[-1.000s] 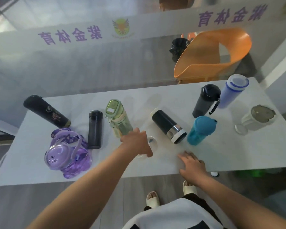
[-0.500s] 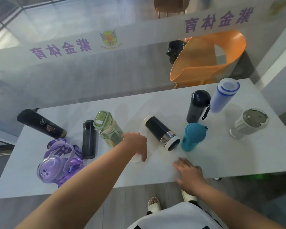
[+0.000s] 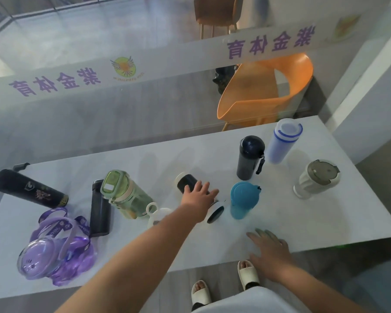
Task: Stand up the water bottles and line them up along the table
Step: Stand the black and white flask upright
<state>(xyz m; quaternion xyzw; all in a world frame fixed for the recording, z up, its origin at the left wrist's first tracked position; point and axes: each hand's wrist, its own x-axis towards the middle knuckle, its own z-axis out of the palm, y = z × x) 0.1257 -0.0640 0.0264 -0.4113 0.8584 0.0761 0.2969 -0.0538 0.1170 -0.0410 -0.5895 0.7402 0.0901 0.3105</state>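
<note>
Tabletop (image 3: 325, 222): pale grey, carries all bottles. Orange chair (image 3: 266, 91) stands behind far edge, right side. Purple bottle (image 3: 54, 251): lying on side w/ straps, near-left corner. Black printed flask (image 3: 27, 192): lying at far left. Green bottle (image 3: 127, 193): tilted, left of centre, just beside small black bottle (image 3: 99, 208), which lies flat. Pale blue bottle (image 3: 282, 141): upright, far right, just beside dark navy bottle (image 3: 248, 157), also upright w/ side strap. Teal bottle (image 3: 243, 199): upright, centre-right. Grey-white cup (image 3: 314, 179): upright, right edge area. Black-and-white bottle (image 3: 187, 182): lying on side at centre, open end toward near edge. Left hand (image 3: 199, 197): reaches over this bottle, fingers (image 3: 203, 185) spread and draped on its body, not closed round it. White ring-handled lid (image 3: 156, 214): on tabletop between green bottle and left forearm. Right hand (image 3: 271, 251): palm down, flat at near edge, fingers open, holds nothing.
</note>
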